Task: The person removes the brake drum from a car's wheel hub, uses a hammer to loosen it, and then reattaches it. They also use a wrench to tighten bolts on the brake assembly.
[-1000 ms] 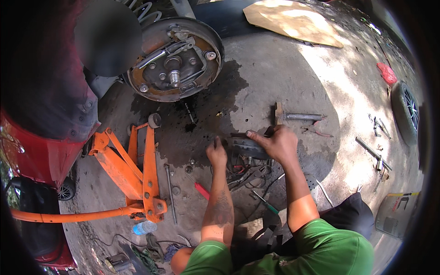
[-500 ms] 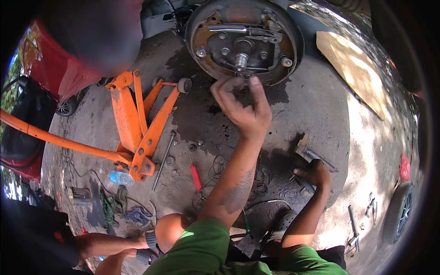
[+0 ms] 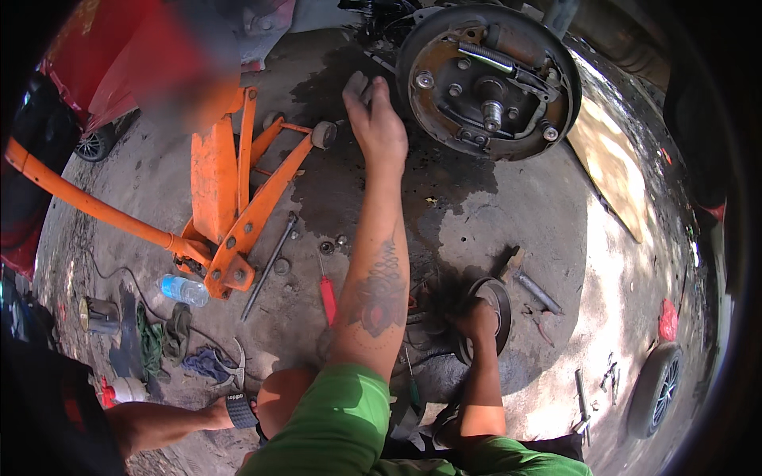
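My left hand (image 3: 375,119) reaches up beside the drum brake assembly (image 3: 488,87), left of its backing plate and apart from it. Its fingers are stretched and slightly bent, with nothing visible in them. The brake has no drum fitted; shoes, springs and a threaded spindle (image 3: 492,115) show. Low on the right, my right hand (image 3: 478,319) is on a round, dark metal brake drum (image 3: 502,305) near the ground. The fingers of that hand are mostly lost in shadow. Right of the drum lies a hammer (image 3: 536,289), with pliers (image 3: 543,329) below it.
An orange floor jack (image 3: 214,190) with a long handle stands on the left. A long metal bar (image 3: 268,266), a red-handled screwdriver (image 3: 327,297) and a water bottle (image 3: 184,289) lie near it. A wheel (image 3: 657,389) is at the far right. Another person's leg (image 3: 171,424) shows lower left.
My left hand has drawn away from the bottom of the brake assembly to its left side. My right hand has moved left, away from the hammer, and the drum's round rim now shows.
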The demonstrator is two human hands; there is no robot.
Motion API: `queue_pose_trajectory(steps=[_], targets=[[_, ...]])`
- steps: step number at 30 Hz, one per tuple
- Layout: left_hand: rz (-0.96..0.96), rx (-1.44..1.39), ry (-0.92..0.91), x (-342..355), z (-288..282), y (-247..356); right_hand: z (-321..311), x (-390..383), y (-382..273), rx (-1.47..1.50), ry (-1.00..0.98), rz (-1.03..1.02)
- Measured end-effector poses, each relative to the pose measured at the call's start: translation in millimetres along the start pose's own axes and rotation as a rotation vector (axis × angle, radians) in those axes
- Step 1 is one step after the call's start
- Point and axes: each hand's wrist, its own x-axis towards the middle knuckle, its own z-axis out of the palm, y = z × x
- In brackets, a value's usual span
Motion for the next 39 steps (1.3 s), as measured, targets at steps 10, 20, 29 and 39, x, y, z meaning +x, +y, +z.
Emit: queue_pose_trajectory(steps=[10, 20, 29, 39], targets=[[-0.367, -0.147, -0.292, -2, 13, 15, -206, 7, -58, 0.796, 0.625, -0.26], [-0.398, -0.001, -0.434, 3, 8, 24, -229, -4, -132, 1.998, 0.428, -0.718], [-0.285, -0.023, -0.356, -4, 16, 8, -231, -2, -126, 1.968, 0.146, -0.904], [-0.361, -0.083, -0.309, -10, 19, 14, -219, -15, -130, 1.668, 0.413, -0.942]])
